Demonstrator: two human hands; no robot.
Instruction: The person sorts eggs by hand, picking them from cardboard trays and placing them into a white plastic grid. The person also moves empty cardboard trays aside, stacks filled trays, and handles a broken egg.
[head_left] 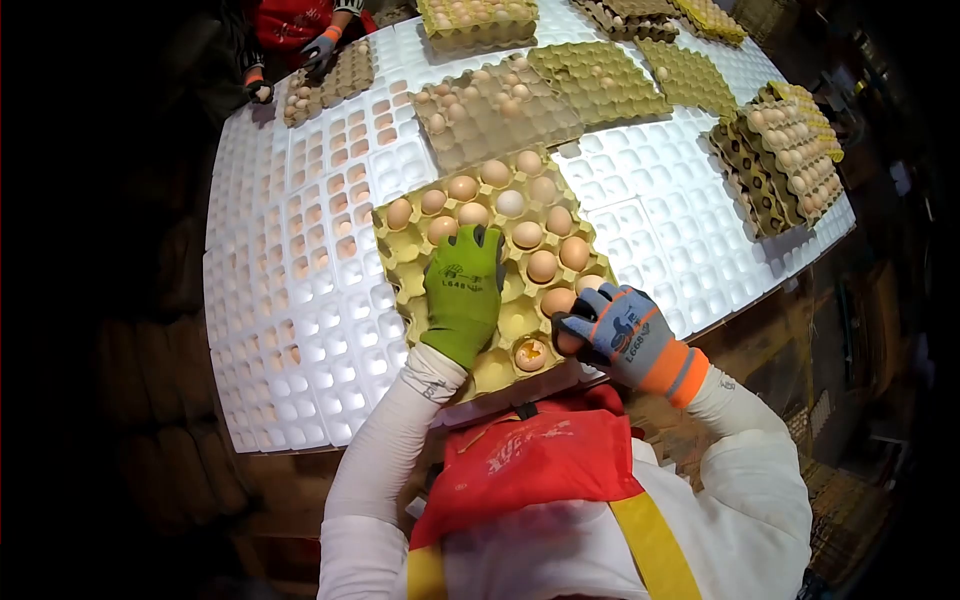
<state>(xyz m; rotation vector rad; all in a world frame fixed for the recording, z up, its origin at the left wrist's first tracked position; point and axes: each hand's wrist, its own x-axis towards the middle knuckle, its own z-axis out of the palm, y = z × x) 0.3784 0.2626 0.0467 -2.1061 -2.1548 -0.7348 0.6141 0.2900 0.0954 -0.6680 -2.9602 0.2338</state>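
A yellow-green egg tray (405, 275) holding brown eggs and one paler egg (510, 204) lies in front of me. My left hand (463, 292), in a green glove with dark fingertips, reaches over its middle. Its fingers curl down beside a brown egg (441, 230); what they hold, if anything, is hidden. My right hand (625, 335), in a grey and orange glove, is at the tray's right edge, closed around a brown egg (567, 341). Just left of it a cracked egg (530, 353) sits in a cup with yolk showing. Another brown egg (558, 301) rests above my right fingers.
White moulded trays (345, 310) cover the table, several cups on the left filled with eggs. Behind my tray lies a pulp tray (470, 140) with some eggs. Stacked egg trays (775, 170) stand at right. A co-worker's gloved hand (320, 50) is at an egg tray (345, 78), upper left.
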